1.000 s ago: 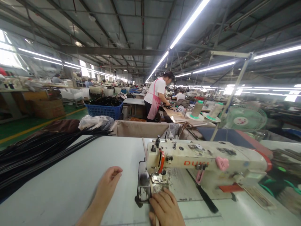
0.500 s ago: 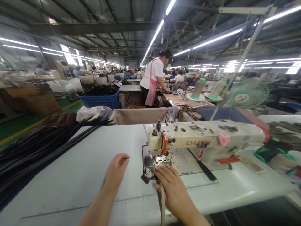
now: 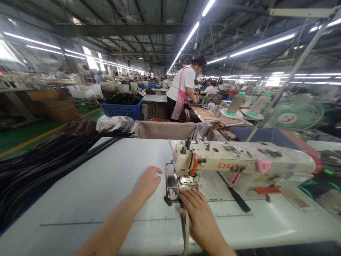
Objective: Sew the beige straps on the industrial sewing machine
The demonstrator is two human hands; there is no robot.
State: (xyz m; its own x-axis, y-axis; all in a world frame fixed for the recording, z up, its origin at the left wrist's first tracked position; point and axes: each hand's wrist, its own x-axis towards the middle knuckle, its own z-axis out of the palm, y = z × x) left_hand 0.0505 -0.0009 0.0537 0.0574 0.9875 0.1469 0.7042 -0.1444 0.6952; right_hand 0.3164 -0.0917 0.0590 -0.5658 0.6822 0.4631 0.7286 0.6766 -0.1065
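A blue basket [image 3: 121, 111] holds black goods in the factory hall. On the white table [image 3: 106, 185], my right hand [image 3: 198, 213] pins a strap [image 3: 185, 231] at the sewing machine [image 3: 239, 165]; my left hand [image 3: 147, 183] rests open.

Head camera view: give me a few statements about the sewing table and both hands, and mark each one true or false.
1. The right hand rests on a narrow grey strap in front of the cream sewing machine. True.
2. The left hand grips a pair of scissors. False: it lies open on the white table, holding nothing.
3. A bundle of long black strips lies at the table's left side. True.
4. The green fan stands to the left of the machine. False: it is behind it, to the right.
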